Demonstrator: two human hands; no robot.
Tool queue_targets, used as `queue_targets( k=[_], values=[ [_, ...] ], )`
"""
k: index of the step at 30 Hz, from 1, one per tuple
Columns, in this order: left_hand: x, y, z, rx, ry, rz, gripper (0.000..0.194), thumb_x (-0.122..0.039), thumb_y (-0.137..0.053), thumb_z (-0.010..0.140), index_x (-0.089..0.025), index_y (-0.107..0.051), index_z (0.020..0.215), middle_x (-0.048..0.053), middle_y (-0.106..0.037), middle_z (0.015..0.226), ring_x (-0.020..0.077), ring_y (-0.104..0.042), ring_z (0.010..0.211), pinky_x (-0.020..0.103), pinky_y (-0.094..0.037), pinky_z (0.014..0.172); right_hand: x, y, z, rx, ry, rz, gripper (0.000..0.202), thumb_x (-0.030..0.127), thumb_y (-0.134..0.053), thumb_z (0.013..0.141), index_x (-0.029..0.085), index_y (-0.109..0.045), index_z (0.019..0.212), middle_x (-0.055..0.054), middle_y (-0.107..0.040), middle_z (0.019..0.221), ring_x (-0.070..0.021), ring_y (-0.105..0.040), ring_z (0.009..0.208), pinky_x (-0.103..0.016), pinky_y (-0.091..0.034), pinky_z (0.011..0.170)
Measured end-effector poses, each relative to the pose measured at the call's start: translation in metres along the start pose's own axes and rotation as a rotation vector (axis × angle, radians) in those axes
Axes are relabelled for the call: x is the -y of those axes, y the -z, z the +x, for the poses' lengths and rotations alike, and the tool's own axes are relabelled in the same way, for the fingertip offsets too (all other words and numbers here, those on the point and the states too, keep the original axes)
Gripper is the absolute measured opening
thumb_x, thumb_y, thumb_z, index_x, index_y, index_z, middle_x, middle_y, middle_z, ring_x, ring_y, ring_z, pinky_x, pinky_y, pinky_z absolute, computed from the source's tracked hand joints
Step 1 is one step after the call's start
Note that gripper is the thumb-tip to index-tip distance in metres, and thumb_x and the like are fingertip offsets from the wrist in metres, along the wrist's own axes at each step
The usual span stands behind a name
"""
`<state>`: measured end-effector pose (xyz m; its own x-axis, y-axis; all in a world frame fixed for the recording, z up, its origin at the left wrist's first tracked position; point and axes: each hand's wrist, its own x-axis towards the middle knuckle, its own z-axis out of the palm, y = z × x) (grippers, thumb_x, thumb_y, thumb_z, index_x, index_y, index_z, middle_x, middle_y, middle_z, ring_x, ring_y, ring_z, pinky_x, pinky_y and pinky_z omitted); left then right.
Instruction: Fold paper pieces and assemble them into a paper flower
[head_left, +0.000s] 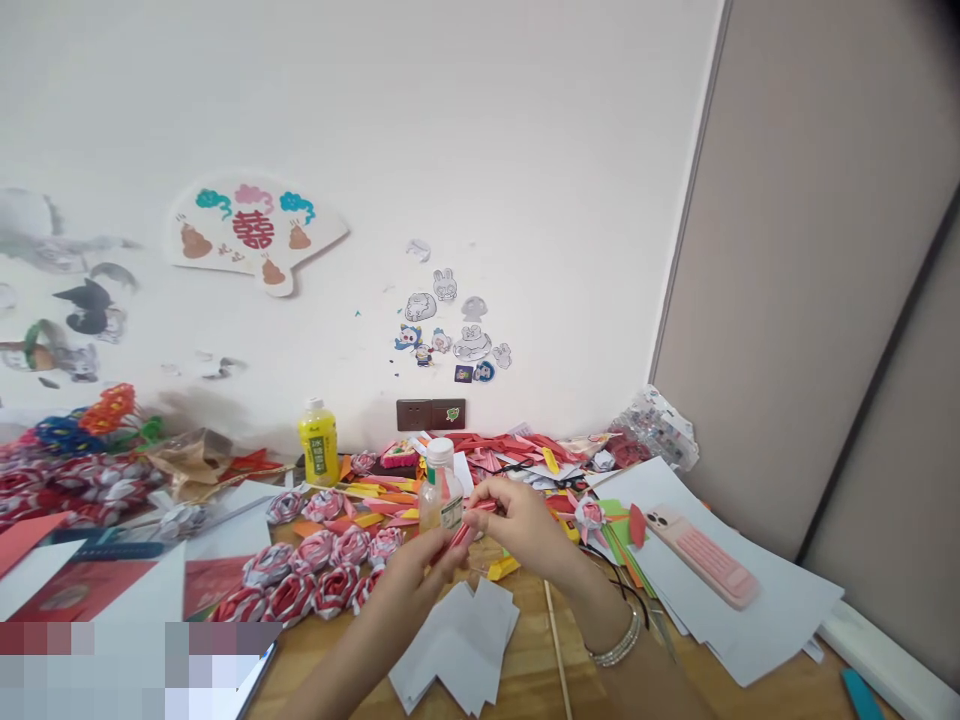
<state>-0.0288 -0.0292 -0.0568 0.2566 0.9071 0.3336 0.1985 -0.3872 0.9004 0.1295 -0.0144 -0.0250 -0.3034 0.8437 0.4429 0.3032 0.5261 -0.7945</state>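
Note:
My left hand (436, 553) and my right hand (517, 520) meet over the middle of the wooden table, fingers closed. Between them they pinch a small folded piece of red and pink paper (462, 534), largely covered by the fingers. Just behind stands a clear plastic bottle with a white cap (440, 470). Below the hands lies a pile of white paper pieces (463, 640). Several red, pink and white paper roses (335, 588) sit in rows to the left of my left hand. A thin wooden stick (556, 650) lies beneath my right forearm.
Coloured paper strips (495, 450) heap along the wall. A yellow drink bottle (319, 443) stands at back left. On the right, a pink phone (705, 557) rests on large white sheets (739, 640). More paper flowers (75, 480) pile up at far left.

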Motion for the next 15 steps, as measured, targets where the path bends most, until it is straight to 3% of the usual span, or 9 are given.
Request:
queue_targets(
  k=[3,5,8,12,15],
  values=[
    [-0.01,-0.001,0.008,0.029,0.102,-0.094,0.033,-0.041,-0.055,0.074,-0.018,-0.057,0.051,-0.001,-0.052,0.047,0.0129,-0.045,0.046,0.022,-0.034,0.048,-0.002,0.005,0.002,-0.012,0.043,0.128,0.017,0.033,-0.052,0.079,0.018,-0.054,0.088,0.002,-0.05,0.069,-0.0112,-0.044,0.061,-0.021,-0.034,0.055],
    [-0.015,-0.001,0.011,-0.009,0.157,-0.258,0.031,-0.042,-0.054,0.075,-0.017,-0.059,0.058,0.0,-0.055,0.052,0.0118,-0.045,0.047,0.021,-0.035,0.049,-0.003,0.01,0.002,-0.046,0.085,0.26,0.023,0.036,-0.042,0.086,0.019,-0.047,0.101,0.002,-0.049,0.07,-0.0102,-0.041,0.058,-0.022,-0.033,0.054],
    [-0.018,-0.002,0.014,-0.074,0.174,-0.465,0.027,-0.042,-0.054,0.075,-0.017,-0.061,0.07,0.0,-0.057,0.062,0.0123,-0.048,0.055,0.021,-0.037,0.054,-0.003,0.015,0.001,-0.055,0.12,0.359,0.019,0.032,-0.032,0.09,0.02,-0.038,0.103,0.002,-0.052,0.071,-0.0091,-0.037,0.053,-0.022,-0.031,0.053],
    [-0.025,-0.002,0.014,-0.092,0.093,-0.488,0.025,-0.04,-0.058,0.072,-0.017,-0.061,0.064,0.0,-0.056,0.06,0.0131,-0.048,0.059,0.022,-0.039,0.057,0.006,0.008,-0.002,0.063,0.087,0.238,0.018,0.026,-0.036,0.089,0.021,-0.034,0.106,0.001,-0.056,0.072,-0.0108,-0.046,0.059,-0.023,-0.036,0.058],
    [-0.031,-0.002,0.012,-0.129,0.069,-0.411,0.025,-0.038,-0.062,0.068,-0.018,-0.059,0.055,-0.001,-0.052,0.053,0.0133,-0.047,0.055,0.022,-0.038,0.054,0.012,0.0,-0.005,0.067,0.046,0.079,0.029,0.02,-0.038,0.086,0.023,-0.033,0.115,0.0,-0.057,0.077,-0.0142,-0.054,0.072,-0.027,-0.039,0.068]
  ],
)
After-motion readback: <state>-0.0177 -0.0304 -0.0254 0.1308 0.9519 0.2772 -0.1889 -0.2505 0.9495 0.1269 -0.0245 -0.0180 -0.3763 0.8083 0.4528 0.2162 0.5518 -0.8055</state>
